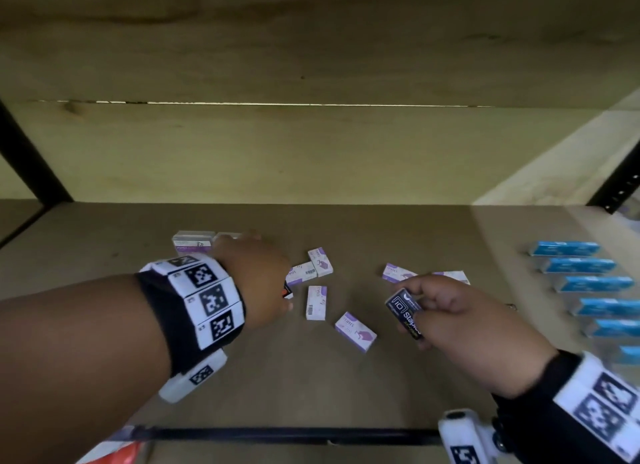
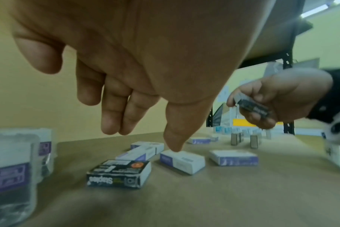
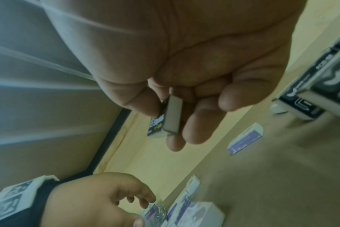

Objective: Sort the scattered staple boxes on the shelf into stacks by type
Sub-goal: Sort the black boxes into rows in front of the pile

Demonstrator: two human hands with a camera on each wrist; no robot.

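My right hand [image 1: 427, 307] pinches a black staple box [image 1: 404, 314] between thumb and fingers, raised above the shelf; the right wrist view shows the same black box [image 3: 172, 116] edge-on in that hand [image 3: 162, 127]. My left hand [image 1: 263, 278] hovers palm down with relaxed fingers over a second black staple box [image 2: 118, 173] lying flat, and holds nothing. Its thumb tip [image 2: 173, 145] hangs just above a white-and-purple box [image 2: 181, 161]. Several white-and-purple boxes [image 1: 316, 302] lie scattered between my hands.
Clear packs with purple labels [image 1: 192, 242] stand behind my left hand. A row of blue boxes [image 1: 581, 266] runs along the shelf's right side. Stacked black boxes [image 3: 320, 86] sit near my right hand. A black rail [image 1: 277, 432] marks the front edge.
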